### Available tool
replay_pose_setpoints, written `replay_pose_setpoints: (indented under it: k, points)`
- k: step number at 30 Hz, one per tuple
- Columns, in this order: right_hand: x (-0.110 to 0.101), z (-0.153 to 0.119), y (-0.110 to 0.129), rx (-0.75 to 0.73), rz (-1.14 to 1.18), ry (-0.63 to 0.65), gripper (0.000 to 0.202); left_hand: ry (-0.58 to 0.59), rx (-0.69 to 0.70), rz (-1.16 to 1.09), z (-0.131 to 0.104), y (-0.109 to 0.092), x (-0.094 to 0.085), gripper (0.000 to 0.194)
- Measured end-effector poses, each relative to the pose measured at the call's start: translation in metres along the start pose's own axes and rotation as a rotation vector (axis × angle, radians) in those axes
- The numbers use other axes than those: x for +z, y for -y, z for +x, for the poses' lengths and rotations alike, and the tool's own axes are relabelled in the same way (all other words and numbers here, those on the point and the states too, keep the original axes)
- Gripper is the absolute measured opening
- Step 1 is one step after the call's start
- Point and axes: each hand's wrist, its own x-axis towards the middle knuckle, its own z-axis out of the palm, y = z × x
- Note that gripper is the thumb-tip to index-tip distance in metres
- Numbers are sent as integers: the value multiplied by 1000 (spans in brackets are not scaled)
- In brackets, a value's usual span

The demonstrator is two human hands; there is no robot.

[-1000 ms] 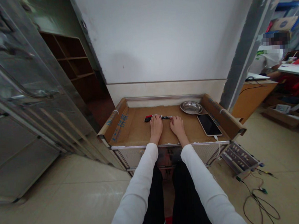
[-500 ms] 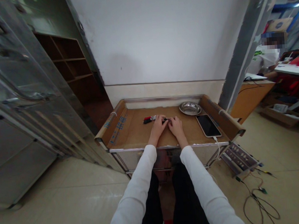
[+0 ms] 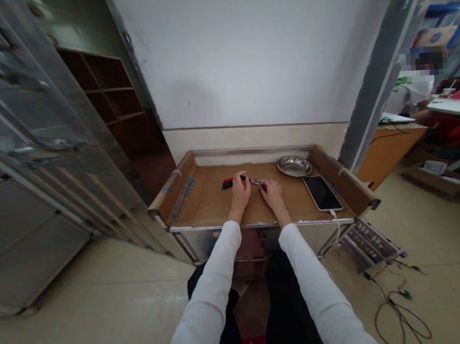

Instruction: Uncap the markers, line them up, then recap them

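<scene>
My left hand [image 3: 239, 191] is closed around one end of a slim black and silver pen [image 3: 255, 182] above the cardboard-lined cart top [image 3: 212, 207]. Fingers of my right hand [image 3: 272, 192] pinch at the pen's other end, and their tips partly cover it. Just left of my left hand lie a few red and black pens [image 3: 226, 183], which that hand partly hides.
A shallow steel dish [image 3: 294, 165] stands at the cart's back right. In front of it lies a phone [image 3: 322, 193] with a white cable [image 3: 336, 222]. Raised cardboard sides [image 3: 172, 188] edge the cart. A person [image 3: 415, 90] is at the far right.
My left hand has lifted slightly and turned, now gripping the black end of the pen. More of the pen shows between my hands. My right hand has barely moved.
</scene>
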Motion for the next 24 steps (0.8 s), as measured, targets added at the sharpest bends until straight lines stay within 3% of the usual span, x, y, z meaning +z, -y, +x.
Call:
replay_pose_setpoints:
  k: [4,8,18,24]
  points:
    - [1,0,-1,-13,8,6,20,-76,-30,-30,1,7,2,13]
    - [2,-1,-2,-24,6,0,20,-70,-82,-3,1,10,1,10]
    - [3,1,-3,49,18,-157,25,277,1,106,0,9,4,6]
    - [2,0,-1,-15,-22,-82,26,347,16,279,-2,12,5,8]
